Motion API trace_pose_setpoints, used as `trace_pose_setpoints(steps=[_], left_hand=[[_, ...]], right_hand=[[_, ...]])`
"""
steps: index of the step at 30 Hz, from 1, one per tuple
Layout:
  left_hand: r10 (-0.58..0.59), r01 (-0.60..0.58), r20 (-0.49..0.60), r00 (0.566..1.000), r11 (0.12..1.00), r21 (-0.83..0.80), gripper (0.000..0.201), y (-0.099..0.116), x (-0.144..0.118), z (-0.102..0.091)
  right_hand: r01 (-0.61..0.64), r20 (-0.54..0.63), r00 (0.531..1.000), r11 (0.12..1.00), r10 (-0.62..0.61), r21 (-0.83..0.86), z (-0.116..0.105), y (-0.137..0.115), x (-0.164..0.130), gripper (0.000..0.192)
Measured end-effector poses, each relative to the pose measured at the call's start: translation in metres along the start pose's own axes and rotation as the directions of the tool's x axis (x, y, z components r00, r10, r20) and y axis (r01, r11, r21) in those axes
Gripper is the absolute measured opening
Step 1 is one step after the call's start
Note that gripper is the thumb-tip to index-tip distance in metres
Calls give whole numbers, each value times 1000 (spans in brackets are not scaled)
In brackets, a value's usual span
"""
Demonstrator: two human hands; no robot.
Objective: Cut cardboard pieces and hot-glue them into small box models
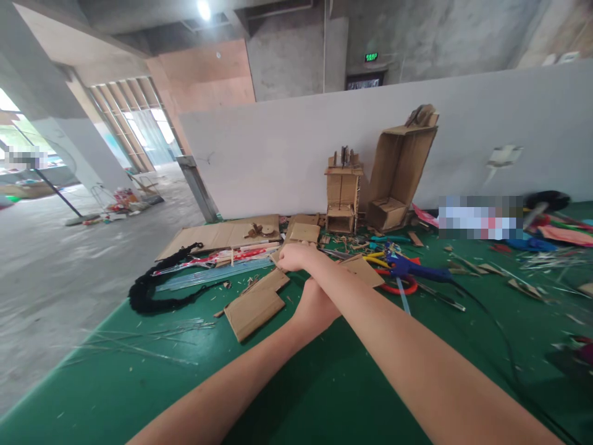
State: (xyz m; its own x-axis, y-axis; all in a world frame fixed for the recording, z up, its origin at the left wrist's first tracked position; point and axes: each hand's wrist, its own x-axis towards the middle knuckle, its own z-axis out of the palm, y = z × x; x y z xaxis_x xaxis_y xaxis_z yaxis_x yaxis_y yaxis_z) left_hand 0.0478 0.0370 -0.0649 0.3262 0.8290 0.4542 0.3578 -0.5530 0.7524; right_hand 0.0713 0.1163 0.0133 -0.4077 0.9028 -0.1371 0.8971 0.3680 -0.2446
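My left hand (315, 306) lay nearest me, half hidden under my right forearm, so I could not tell how its fingers stood. Just beyond it my right hand (296, 256) was curled closed, seemingly pinching a thin stick (274, 261) at its left edge. Cut cardboard pieces (254, 309) lay left of both hands, a glue gun (412, 267) to the right. Farther off stood a small cardboard tower (343, 193), apparently assembled; loose scraps suggested work remained.
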Motion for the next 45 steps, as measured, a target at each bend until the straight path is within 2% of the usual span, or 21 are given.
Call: trace_pose_setpoints(steps=[3,6,9,11,15,16,18,19,20,21,24,26,31,33,36,38,40,43,45], left_hand=[[-7,7,4,1000,992,-122,32,5,0,-1],[1,-4,-15,1000,984,-180,37,14,0,-3],[6,-11,-35,999,989,-149,38,19,0,-3],[-6,2,-43,999,995,-100,37,19,0,-2],[-32,22,-90,995,994,-111,34,12,9,-12],[-49,37,-87,995,990,-134,34,9,12,-18],[-101,92,-37,994,978,-189,35,4,21,-32],[-123,119,-5,992,975,-189,35,1,25,-40],[-136,139,26,990,973,-184,35,-1,28,-48],[-136,144,54,989,975,-171,35,-4,31,-54],[-93,107,106,990,984,-141,37,-9,35,-64],[-78,93,121,990,988,-124,37,-10,34,-65],[-80,99,143,986,986,-134,33,-10,31,-60],[-68,100,183,981,981,-169,33,-12,30,-61],[-41,111,299,953,969,-220,41,-13,31,-67],[-49,138,367,929,966,-220,50,-12,31,-72],[-78,163,409,909,970,-179,55,-8,32,-76],[-105,169,444,890,980,-108,60,-3,34,-80],[-90,148,453,887,984,-95,57,-1,35,-81]], right_hand=[[17,-44,999,996,-13,86,0,2,0,32],[100,-109,991,969,-77,225,-2,5,2,28],[216,-244,961,906,-131,363,-9,12,-1,27],[296,-378,917,855,-128,426,-18,21,-9,21],[411,-618,785,783,-43,467,-38,54,-47,25],[438,-677,736,768,-8,467,-42,65,-60,23],[543,-824,552,695,127,471,-42,88,-85,28],[559,-848,491,676,197,481,-39,99,-96,37],[541,-845,476,675,246,501,-34,109,-106,46],[498,-825,482,683,294,534,-26,118,-114,51],[311,-685,607,672,403,672,2,132,-129,50],[195,-596,687,685,415,702,19,131,-134,46],[84,-580,755,833,306,547,37,112,-138,37],[83,-560,785,852,263,517,39,108,-138,41],[93,-502,834,839,229,537,43,108,-137,52],[93,-490,843,837,221,539,45,111,-136,58],[74,-525,821,869,226,490,45,114,-137,57],[-3,-603,768,942,217,335,44,116,-140,58],[-68,-631,757,981,170,183,43,114,-144,59]])
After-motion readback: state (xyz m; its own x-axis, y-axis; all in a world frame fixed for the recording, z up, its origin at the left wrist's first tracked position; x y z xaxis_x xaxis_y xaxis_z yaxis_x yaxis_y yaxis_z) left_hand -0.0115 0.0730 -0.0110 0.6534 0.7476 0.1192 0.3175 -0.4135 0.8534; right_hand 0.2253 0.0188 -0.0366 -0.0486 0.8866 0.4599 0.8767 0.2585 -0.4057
